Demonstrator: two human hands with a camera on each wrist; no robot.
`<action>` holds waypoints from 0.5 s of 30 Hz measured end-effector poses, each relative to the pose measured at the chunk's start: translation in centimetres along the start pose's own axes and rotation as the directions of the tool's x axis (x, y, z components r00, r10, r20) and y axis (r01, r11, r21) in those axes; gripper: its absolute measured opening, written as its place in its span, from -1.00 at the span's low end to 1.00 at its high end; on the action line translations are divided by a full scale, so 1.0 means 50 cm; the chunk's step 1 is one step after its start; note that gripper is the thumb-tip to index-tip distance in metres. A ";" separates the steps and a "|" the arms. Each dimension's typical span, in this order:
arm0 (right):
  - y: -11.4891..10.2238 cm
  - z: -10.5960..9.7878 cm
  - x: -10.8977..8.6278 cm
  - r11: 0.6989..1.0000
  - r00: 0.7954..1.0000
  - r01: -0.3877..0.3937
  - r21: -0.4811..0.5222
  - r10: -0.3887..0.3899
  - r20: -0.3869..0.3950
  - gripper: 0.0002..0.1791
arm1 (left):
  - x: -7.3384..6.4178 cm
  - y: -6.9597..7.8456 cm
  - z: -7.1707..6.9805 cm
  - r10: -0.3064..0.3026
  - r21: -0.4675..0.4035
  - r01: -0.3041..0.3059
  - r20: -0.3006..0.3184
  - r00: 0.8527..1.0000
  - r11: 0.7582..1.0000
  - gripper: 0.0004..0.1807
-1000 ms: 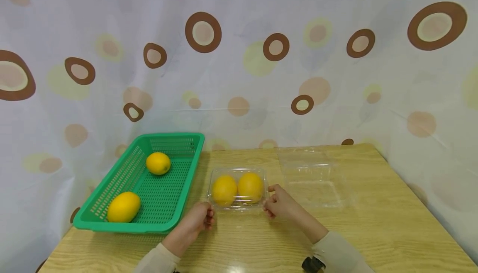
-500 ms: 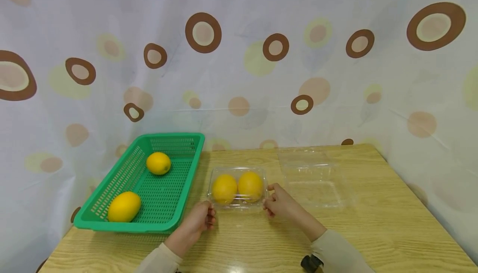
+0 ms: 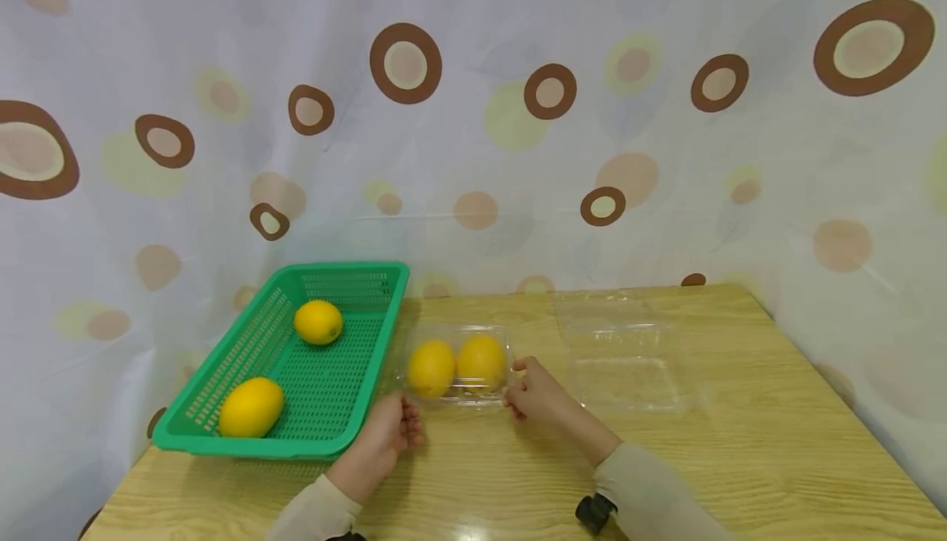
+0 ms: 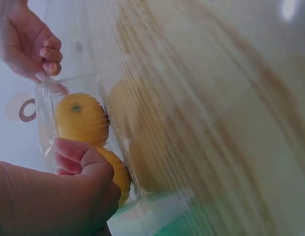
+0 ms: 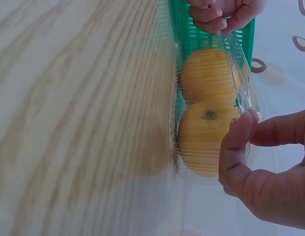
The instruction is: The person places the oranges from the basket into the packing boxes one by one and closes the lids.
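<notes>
Left hand [image 3: 387, 427], right hand [image 3: 542, 397]: curled fingers pinch front corners of clear rectangular plastic box [image 3: 460, 399]; likely flexible, slippery, best held there.

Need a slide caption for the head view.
Left hand and right hand grip a clear box holding two yellow fruits, beside a green basket.

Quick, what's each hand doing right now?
Left hand: closed, pinching the edge of the clear box at its left end.
Right hand: closed, pinching its edge at the right end.

Yellow fruits [image 3: 482, 362] inside clear box [image 3: 459, 399]
</notes>
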State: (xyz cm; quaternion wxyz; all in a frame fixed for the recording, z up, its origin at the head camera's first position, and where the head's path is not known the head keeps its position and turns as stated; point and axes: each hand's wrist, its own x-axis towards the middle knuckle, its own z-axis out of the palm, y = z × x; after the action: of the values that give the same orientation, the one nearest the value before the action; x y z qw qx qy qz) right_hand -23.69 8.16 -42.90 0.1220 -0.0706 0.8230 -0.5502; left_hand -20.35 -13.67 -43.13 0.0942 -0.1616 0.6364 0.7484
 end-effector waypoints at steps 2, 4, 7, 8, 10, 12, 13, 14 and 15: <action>-0.003 0.007 0.005 1.000 1.000 0.002 -0.001 -0.002 -0.009 -0.49 | 0.000 0.000 0.001 0.002 -0.031 -0.002 -0.011 1.000 1.000 -0.72; -0.008 0.012 0.007 1.000 1.000 0.002 0.006 -0.002 -0.010 -0.50 | 0.000 0.000 0.003 0.005 -0.061 -0.006 -0.020 1.000 0.998 -0.73; -0.014 0.020 0.009 1.000 1.000 0.001 0.015 -0.001 -0.003 -0.50 | -0.004 0.000 0.008 0.009 -0.080 -0.011 -0.026 1.000 0.997 -0.74; -0.016 0.022 0.010 1.000 1.000 0.001 0.015 -0.001 -0.002 -0.50 | -0.006 -0.001 0.010 0.012 -0.080 -0.014 -0.025 1.000 0.997 -0.75; -0.018 0.026 0.012 1.000 1.000 0.000 0.021 0.000 0.002 -0.50 | -0.010 -0.003 0.013 0.015 -0.075 -0.017 -0.025 1.000 0.997 -0.75; -0.018 0.031 0.014 1.000 1.000 0.001 0.022 -0.002 0.005 -0.50 | -0.012 -0.006 0.015 0.018 -0.074 -0.019 -0.020 1.000 0.997 -0.74; -0.018 0.031 0.015 1.000 1.000 0.006 0.020 -0.006 0.003 -0.50 | -0.013 -0.007 0.017 0.020 -0.074 -0.021 -0.019 1.000 0.997 -0.74; -0.017 0.032 0.016 1.000 1.000 0.010 0.019 -0.010 0.002 -0.50 | -0.013 -0.008 0.019 0.020 -0.076 -0.021 -0.017 1.000 0.997 -0.74; -0.017 0.032 0.017 1.000 1.000 0.011 0.021 -0.011 0.004 -0.50 | -0.013 -0.009 0.020 0.019 -0.077 -0.020 -0.016 1.000 0.997 -0.74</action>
State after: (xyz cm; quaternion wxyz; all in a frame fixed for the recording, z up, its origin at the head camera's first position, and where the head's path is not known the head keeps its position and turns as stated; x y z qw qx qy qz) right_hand -24.08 6.17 -42.80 0.1213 -0.0747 0.8166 -0.5593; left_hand -19.70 -12.56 -43.17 0.0758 -0.1647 0.6090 0.7721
